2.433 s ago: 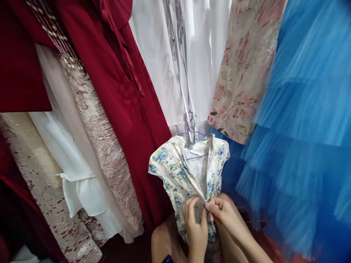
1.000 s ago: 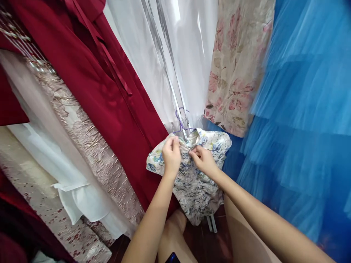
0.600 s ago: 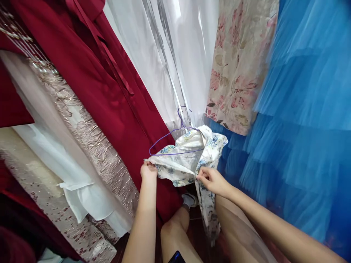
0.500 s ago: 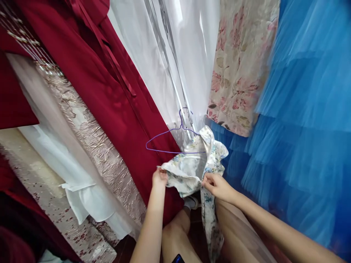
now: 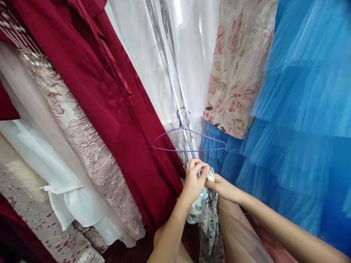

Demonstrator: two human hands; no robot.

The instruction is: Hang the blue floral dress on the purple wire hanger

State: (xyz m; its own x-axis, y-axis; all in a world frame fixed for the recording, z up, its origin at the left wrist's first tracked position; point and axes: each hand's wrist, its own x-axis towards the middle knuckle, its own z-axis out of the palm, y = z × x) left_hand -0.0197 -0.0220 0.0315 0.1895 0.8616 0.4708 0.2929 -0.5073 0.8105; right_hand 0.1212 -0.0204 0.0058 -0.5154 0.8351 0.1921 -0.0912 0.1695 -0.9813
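Observation:
A white garment with a blue and green floral print (image 5: 210,215) hangs bunched below my hands, above my knees. My left hand (image 5: 196,177) is closed on its upper edge, thumb and fingers pinching the cloth. Close beside it, my right hand (image 5: 223,188) grips the same garment from the right; its fingertips are partly hidden in the fabric. Just beyond my hands a thin purple hanger (image 5: 189,150) hangs by its hook, with no cloth on it. What kind of garment it is cannot be made out.
A dark red dress (image 5: 120,128) and a pale textured gown (image 5: 82,124) hang at left. White fabric (image 5: 192,54) and a metal rail (image 5: 175,87) stand in the middle. A pink-flowered dress (image 5: 233,80) and a layered blue tulle dress (image 5: 296,120) hang at right.
My left hand has moved right to meet my right hand, and the garment, spread between them before, is now gathered. The purple hanger, partly covered by cloth before, is now bare.

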